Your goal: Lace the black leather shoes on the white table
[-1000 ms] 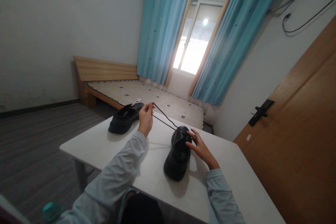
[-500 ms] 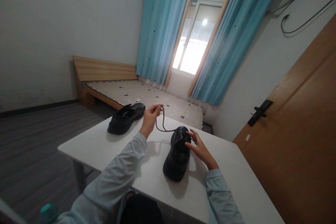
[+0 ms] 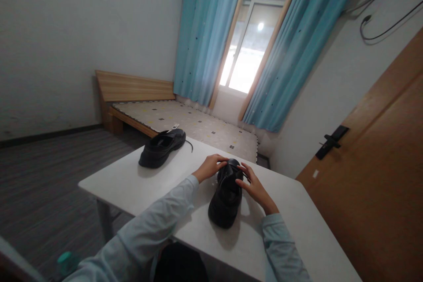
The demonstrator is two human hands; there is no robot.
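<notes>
A black lace-up shoe [image 3: 224,211] stands on the white table [image 3: 198,242], heel toward me. My left hand [image 3: 211,166] is at the left of its lacing, thumb and fingers pinched together; the shoelace end there is too small to make out. At the right side of the same shoe, my right hand [image 3: 253,185] curves its thumb and fingers against the upper, with a bit of dark lace by the fingers. Another black shoe [image 3: 158,150] rests farther left on the table, one lace end sticking out past its toe.
Behind the table is a bed with a patterned mattress [image 3: 198,123] and wooden headboard [image 3: 135,87]. Blue curtains [image 3: 208,39] hang beside the window. A wooden door [image 3: 373,154] with a black handle is on the right. A green-capped object [image 3: 65,259] sits low at the left.
My left hand has moved right and down, from holding the lace stretched out in the air to the shoe's lacing. My right hand has stayed at the shoe.
</notes>
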